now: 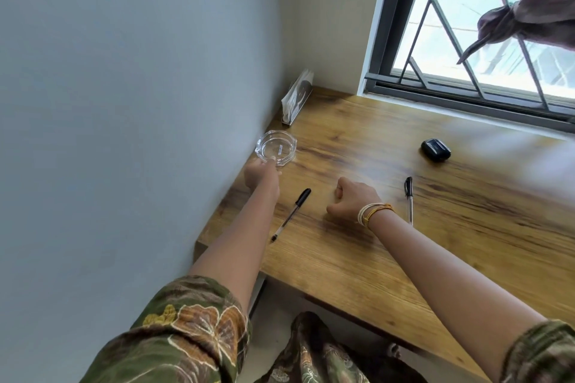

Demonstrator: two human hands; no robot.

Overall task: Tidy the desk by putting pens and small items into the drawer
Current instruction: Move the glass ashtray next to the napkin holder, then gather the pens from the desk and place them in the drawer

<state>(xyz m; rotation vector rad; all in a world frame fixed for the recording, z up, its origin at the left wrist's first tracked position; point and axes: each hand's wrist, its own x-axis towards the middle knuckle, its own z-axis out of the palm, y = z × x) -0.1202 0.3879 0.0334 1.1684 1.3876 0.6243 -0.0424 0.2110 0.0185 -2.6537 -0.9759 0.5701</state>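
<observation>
Two clear pens with black caps lie on the wooden desk (342, 261): one pen (292, 214) between my arms, the other pen (409, 198) just right of my right wrist. A small black case (435, 149) sits further back on the right. A clear glass ashtray (276, 148) stands at the desk's left edge by the wall. My left hand (262, 175) reaches to the ashtray's near rim and its fingers touch or grip it; the fingertips are hidden. My right hand (351, 199) rests on the desk as a closed fist, holding nothing I can see. No drawer is visible.
A napkin holder (295, 99) stands in the back left corner against the wall. A barred window (473, 25) with a knotted curtain (529, 15) runs along the desk's far side. The grey wall bounds the desk on the left.
</observation>
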